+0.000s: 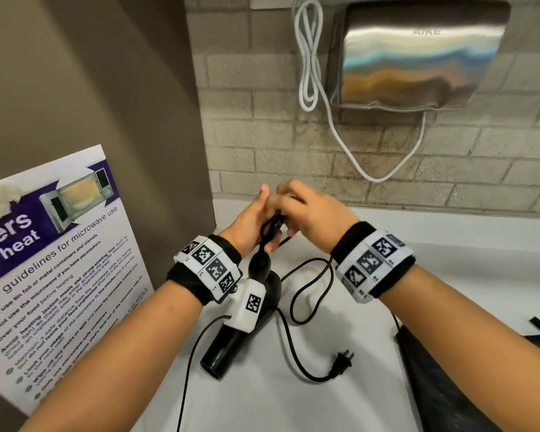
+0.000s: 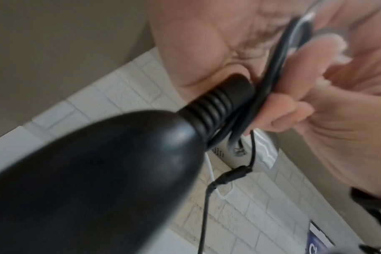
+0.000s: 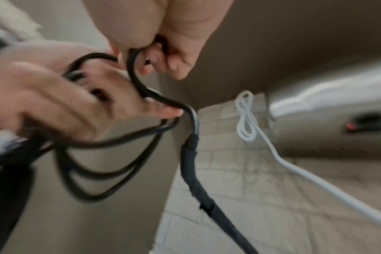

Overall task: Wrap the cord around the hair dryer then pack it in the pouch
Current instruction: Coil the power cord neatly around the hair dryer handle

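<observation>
A black hair dryer (image 1: pixel 247 322) lies with its nozzle on the white counter (image 1: pixel 434 244) and its handle end (image 2: pixel 98 171) raised toward my hands. My left hand (image 1: pixel 262 222) grips gathered loops of the black cord (image 1: pixel 312 291) just past the ribbed strain relief (image 2: pixel 213 106). Right beside it, my right hand (image 1: pixel 296 210) pinches a strand of the cord (image 3: pixel 141 82). The rest of the cord trails loose over the counter to the plug (image 1: pixel 343 363). A black pouch (image 1: pixel 443 385) lies at the lower right, partly under my right forearm.
A steel hand dryer (image 1: pixel 418 54) hangs on the brick wall, with a bundled white cable (image 1: pixel 309 57) drooping below it. A microwave safety poster (image 1: pixel 60 260) leans against the brown panel on the left. A thin black wire (image 1: pixel 190 369) runs from my left wrist camera.
</observation>
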